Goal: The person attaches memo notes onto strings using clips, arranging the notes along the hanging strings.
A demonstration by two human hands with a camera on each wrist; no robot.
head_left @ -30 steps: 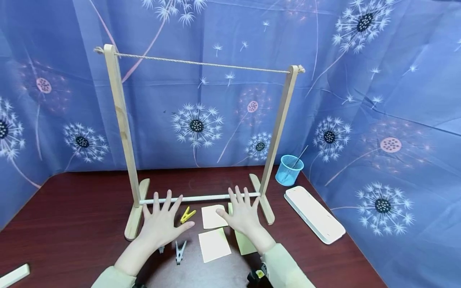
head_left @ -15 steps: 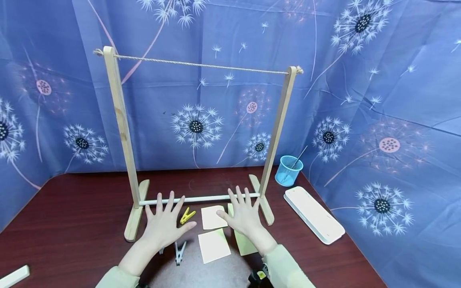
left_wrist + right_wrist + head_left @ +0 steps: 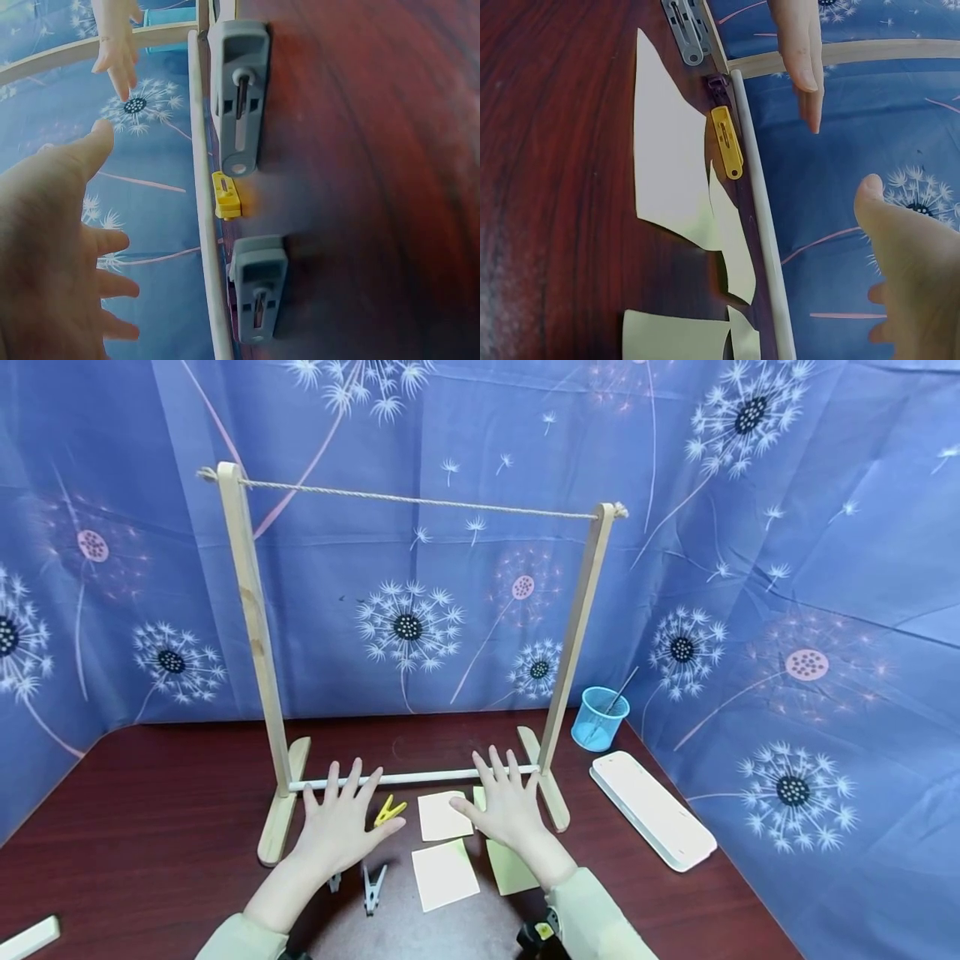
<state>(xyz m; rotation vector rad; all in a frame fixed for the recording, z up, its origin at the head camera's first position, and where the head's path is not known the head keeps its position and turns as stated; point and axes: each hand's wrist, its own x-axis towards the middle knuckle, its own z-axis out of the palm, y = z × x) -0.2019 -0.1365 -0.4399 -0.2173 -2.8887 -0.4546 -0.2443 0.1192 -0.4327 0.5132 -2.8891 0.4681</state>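
My left hand (image 3: 337,827) hovers over the table with spread fingers and holds nothing. Two grey clothespins (image 3: 373,890) lie by its wrist, and a yellow clothespin (image 3: 389,811) lies right of its fingers. In the right wrist view a purple clothespin (image 3: 717,88) shows beyond the yellow one; in the head view it is hidden. My right hand (image 3: 510,810), also spread and holding nothing, is above the sticky notes. Two pale notes (image 3: 446,874) lie left of it, and yellowish notes (image 3: 512,868) are partly covered by it.
A wooden stand (image 3: 255,627) rises behind the hands, with a rope (image 3: 420,500) across its top and a white rod (image 3: 427,776) low down. At right are a blue mesh cup (image 3: 600,720) and a white case (image 3: 654,810). A white bar (image 3: 30,939) lies front left.
The scene has shifted slightly down in the head view. My left hand has moved a little to the right; the right hand has stayed nearly still. Nothing was taken or let go.
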